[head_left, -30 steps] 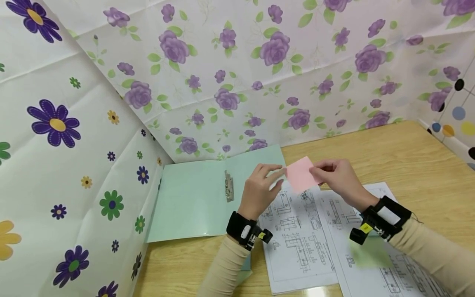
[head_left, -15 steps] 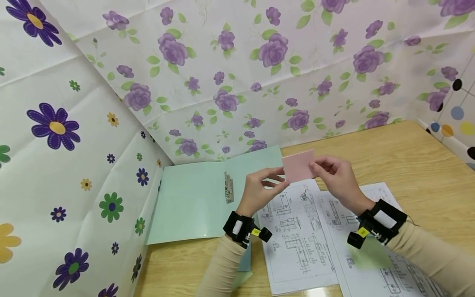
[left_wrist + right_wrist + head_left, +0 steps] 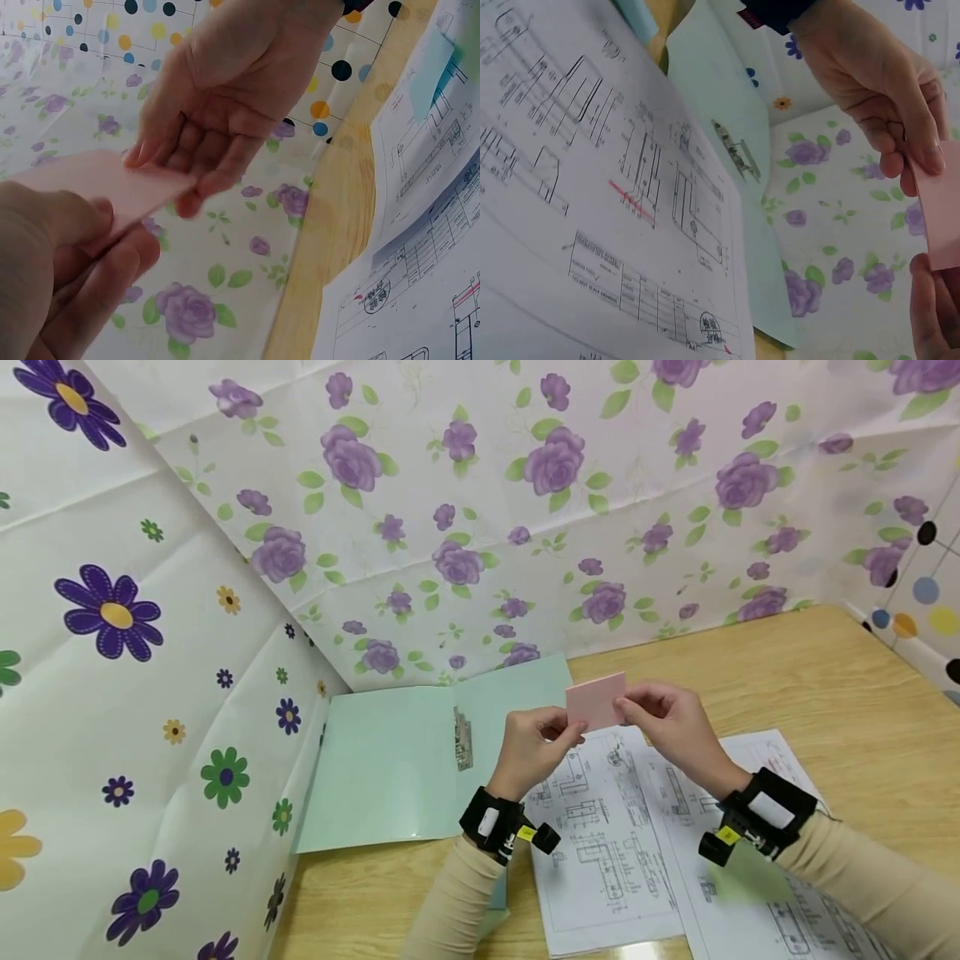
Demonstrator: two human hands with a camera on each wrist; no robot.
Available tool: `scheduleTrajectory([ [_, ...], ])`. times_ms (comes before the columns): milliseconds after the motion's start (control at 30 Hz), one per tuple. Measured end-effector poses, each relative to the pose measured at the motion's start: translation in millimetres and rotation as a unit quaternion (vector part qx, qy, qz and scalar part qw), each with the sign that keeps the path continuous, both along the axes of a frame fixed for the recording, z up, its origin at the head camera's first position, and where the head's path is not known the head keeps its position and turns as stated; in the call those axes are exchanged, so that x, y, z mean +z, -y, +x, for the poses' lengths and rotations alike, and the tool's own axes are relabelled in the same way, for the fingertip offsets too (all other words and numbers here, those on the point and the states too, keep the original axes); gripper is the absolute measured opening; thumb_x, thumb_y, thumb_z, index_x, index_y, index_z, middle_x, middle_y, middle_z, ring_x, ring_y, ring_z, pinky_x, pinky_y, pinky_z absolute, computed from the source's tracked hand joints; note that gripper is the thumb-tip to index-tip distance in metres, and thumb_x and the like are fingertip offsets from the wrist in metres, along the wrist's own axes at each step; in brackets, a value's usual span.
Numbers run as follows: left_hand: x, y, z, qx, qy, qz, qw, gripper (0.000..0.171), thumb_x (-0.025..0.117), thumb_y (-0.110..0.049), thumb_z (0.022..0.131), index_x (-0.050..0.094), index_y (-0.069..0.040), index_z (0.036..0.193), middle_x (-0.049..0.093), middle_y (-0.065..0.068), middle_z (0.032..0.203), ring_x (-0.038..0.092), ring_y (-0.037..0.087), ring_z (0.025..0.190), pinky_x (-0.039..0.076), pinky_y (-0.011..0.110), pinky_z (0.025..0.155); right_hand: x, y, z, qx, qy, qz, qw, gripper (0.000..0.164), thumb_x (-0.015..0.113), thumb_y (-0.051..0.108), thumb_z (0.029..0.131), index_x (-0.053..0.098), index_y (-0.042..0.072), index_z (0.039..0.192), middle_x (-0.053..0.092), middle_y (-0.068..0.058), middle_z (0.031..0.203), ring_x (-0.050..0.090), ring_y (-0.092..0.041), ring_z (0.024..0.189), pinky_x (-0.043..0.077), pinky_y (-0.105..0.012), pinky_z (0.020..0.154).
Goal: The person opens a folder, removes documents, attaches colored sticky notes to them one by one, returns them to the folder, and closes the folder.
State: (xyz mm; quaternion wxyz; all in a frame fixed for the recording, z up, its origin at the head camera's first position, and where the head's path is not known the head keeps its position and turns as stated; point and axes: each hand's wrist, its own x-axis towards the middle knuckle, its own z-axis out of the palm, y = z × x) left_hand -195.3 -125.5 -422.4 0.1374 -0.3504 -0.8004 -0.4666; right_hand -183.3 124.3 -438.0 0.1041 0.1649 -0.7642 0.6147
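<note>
A pink pad of sticky notes (image 3: 592,703) is held up above the table, its face tilted towards me in the head view. My left hand (image 3: 528,747) pinches its lower left corner, thumb in front and fingers behind. At the right edge, my right hand (image 3: 675,731) grips it between thumb and fingers. The left wrist view shows both hands on the pad (image 3: 112,184), the right hand (image 3: 232,97) on the far side. In the right wrist view only part of the pad (image 3: 943,217) shows, with the left thumb on it.
Sheets of technical drawings (image 3: 622,893) lie below the hands, a second stack (image 3: 802,893) to their right bearing a pale green sticky note (image 3: 750,875). An open mint-green folder (image 3: 382,768) with a metal clip (image 3: 462,739) lies at the left. A flowered wall covering (image 3: 495,510) stands behind.
The pad has tilted from a diamond-like angle to a more level, upright one and shifted slightly left. My left fingers have gone from extended beside it to pinching its corner.
</note>
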Motion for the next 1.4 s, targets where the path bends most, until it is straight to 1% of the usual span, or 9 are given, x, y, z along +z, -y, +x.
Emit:
scheduleTrajectory([
  [133,-1.5,4.9,1.5,0.052,-0.004,-0.009,0.9986,0.015,0.076,-0.01,0.108,0.084,0.003,0.109,0.085,0.019,0.092,0.083,0.027,0.078,0.064,0.019,0.076,-1.6,-4.9,0.7,-0.02,0.029,0.022,0.999,0.033,0.072,0.025,0.113,0.075,0.005,0.14,0.083,-0.006,0.118,0.077,0.006,0.099,0.06,-0.017,0.083],
  [300,-3.7,15.6,0.5,0.114,-0.027,-0.021,0.9929,0.017,0.074,-0.012,0.11,0.084,0.002,0.11,0.085,0.017,0.091,0.08,0.024,0.079,0.063,0.02,0.079,0.5,-8.7,1.4,-0.038,0.025,-0.012,0.999,0.042,0.073,0.022,0.112,0.068,0.002,0.149,0.074,0.016,0.123,0.073,0.012,0.107,0.06,-0.012,0.095],
  [433,-5.1,18.1,-0.1,0.125,-0.037,-0.029,0.991,0.017,0.073,-0.012,0.11,0.083,0.001,0.109,0.084,0.016,0.09,0.079,0.023,0.079,0.062,0.02,0.079,3.8,-2.1,3.7,-0.031,0.014,-0.038,0.999,0.044,0.074,0.018,0.111,0.066,-0.001,0.15,0.073,0.022,0.127,0.072,0.011,0.114,0.06,-0.012,0.099],
  [500,-5.8,16.2,0.5,0.12,-0.036,-0.036,0.9914,0.017,0.073,-0.013,0.11,0.083,0.001,0.108,0.084,0.015,0.09,0.079,0.022,0.078,0.062,0.019,0.079,4.9,3.3,6.2,-0.026,0.015,-0.044,0.999,0.044,0.074,0.016,0.11,0.066,-0.002,0.149,0.075,0.013,0.131,0.072,0.01,0.114,0.06,-0.012,0.1],
  [567,-6.2,12.6,1.3,0.114,-0.034,-0.041,0.992,0.017,0.074,-0.013,0.11,0.083,0.001,0.108,0.084,0.015,0.09,0.079,0.022,0.077,0.062,0.018,0.078,5.8,8.9,8.5,-0.022,0.019,-0.043,0.999,0.044,0.075,0.015,0.11,0.066,-0.002,0.15,0.076,-0.004,0.137,0.071,0.011,0.115,0.059,-0.012,0.1],
  [700,-6.0,3.6,2.9,0.098,-0.041,-0.048,0.9931,0.011,0.078,-0.008,0.106,0.083,0.001,0.102,0.083,0.014,0.086,0.079,0.022,0.073,0.061,0.016,0.074,7.9,18.2,10.5,-0.014,0.033,-0.04,0.999,0.048,0.076,0.015,0.109,0.065,-0.002,0.152,0.07,-0.028,0.148,0.07,0.012,0.115,0.058,-0.009,0.098],
  [933,-5.3,-9.7,7.3,0.057,-0.06,-0.075,0.9938,0.01,0.083,-0.007,0.102,0.082,-0.001,0.093,0.081,0.011,0.079,0.074,0.018,0.066,0.05,0.009,0.068,6.6,29.3,10.3,0.006,0.057,-0.026,0.998,0.053,0.078,0.014,0.107,0.063,0.0,0.156,0.071,-0.026,0.147,0.068,0.012,0.117,0.061,-0.012,0.096],
  [1267,-1.0,-10.6,9.9,0.01,-0.039,-0.074,0.9964,0.011,0.083,-0.006,0.101,0.082,-0.001,0.091,0.082,0.011,0.08,0.075,0.018,0.067,0.051,0.008,0.068,4.7,29.5,8.8,0.012,0.029,0.006,0.999,0.026,0.081,0.015,0.106,0.08,0.003,0.129,0.081,-0.021,0.125,0.074,0.007,0.105,0.063,-0.017,0.092],
  [1400,-0.8,-9.0,8.6,-0.009,-0.039,-0.076,0.9963,0.01,0.084,-0.007,0.101,0.083,-0.001,0.093,0.084,0.011,0.082,0.076,0.018,0.068,0.052,0.008,0.068,4.6,27.5,7.8,0.021,0.021,0.013,0.999,0.022,0.081,0.014,0.106,0.081,0.003,0.126,0.082,-0.02,0.122,0.074,0.006,0.105,0.064,-0.018,0.091],
])
